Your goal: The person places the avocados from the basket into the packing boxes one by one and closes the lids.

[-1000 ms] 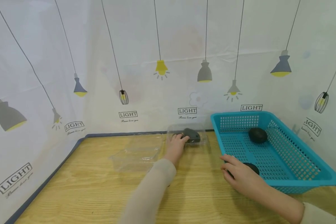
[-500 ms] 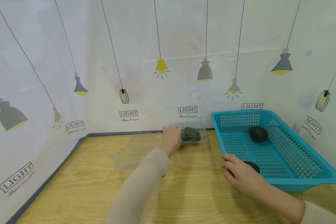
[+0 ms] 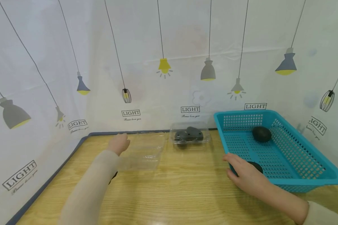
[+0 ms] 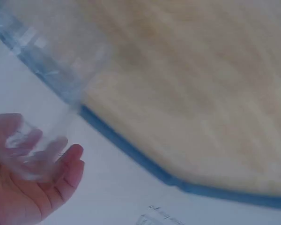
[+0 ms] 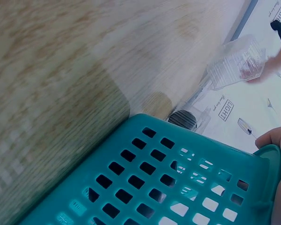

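Note:
My left hand (image 3: 118, 144) is at the left end of a clear plastic box (image 3: 142, 156) lying on the table. Its loosely bent fingers show through the plastic in the left wrist view. Just right of that box, another clear plastic tub (image 3: 204, 132) stands by the back edge with two dark, avocado-like fruits (image 3: 195, 134) in it. My right hand (image 3: 246, 172) holds the front left corner of a blue plastic basket (image 3: 301, 182), its fingers over the rim. One dark oval fruit (image 3: 261, 134) lies toward the basket's back; another (image 3: 256, 166) is partly hidden behind this hand.
The wooden table (image 3: 169, 197) is bordered by a dark blue edge (image 3: 146, 131) along the back and left. A white backdrop (image 3: 169, 93) printed with hanging lamps rises behind it. The basket takes up the right side of the table.
My left hand has come off the fruit in the back tub and moved left to the other clear box. The tub's two fruits now show plainly. The right hand stays at the basket corner.

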Available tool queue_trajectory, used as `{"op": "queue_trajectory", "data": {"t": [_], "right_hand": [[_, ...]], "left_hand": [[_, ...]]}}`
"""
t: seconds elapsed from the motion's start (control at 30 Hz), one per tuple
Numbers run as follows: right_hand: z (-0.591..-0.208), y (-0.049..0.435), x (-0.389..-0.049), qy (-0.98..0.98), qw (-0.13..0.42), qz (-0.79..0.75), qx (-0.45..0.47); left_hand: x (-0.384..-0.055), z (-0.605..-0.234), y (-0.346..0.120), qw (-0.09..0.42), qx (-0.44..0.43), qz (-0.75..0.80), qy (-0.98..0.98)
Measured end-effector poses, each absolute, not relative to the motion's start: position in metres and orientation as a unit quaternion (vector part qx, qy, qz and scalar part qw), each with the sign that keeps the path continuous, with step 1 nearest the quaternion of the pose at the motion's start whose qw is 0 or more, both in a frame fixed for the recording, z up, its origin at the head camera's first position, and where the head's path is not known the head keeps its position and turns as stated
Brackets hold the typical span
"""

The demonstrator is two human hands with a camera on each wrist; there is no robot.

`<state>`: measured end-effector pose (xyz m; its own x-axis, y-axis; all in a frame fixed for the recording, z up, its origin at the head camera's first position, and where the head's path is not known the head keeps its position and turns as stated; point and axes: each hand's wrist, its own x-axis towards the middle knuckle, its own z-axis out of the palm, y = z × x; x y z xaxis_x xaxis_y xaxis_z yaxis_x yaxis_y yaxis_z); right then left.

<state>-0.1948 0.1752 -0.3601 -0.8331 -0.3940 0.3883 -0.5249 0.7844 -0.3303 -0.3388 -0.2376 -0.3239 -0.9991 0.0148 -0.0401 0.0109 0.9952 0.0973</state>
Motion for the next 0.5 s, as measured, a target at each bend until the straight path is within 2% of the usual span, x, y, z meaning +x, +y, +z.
{"op": "queue_trajectory", "data": {"t": [0.3, 0.5], "right_hand": [[-0.359, 0.175, -0.195, -0.941, 0.115, 0.23, 0.222], [-0.36, 0.174, -0.195, -0.938, 0.121, 0.233, 0.225]], "left_hand": [[-0.326, -0.361, -0.276, 0.045, 0.003, 0.181, 0.982], [-0.316, -0.377, -0.282, 0.042, 0.003, 0.29, 0.956]]}}
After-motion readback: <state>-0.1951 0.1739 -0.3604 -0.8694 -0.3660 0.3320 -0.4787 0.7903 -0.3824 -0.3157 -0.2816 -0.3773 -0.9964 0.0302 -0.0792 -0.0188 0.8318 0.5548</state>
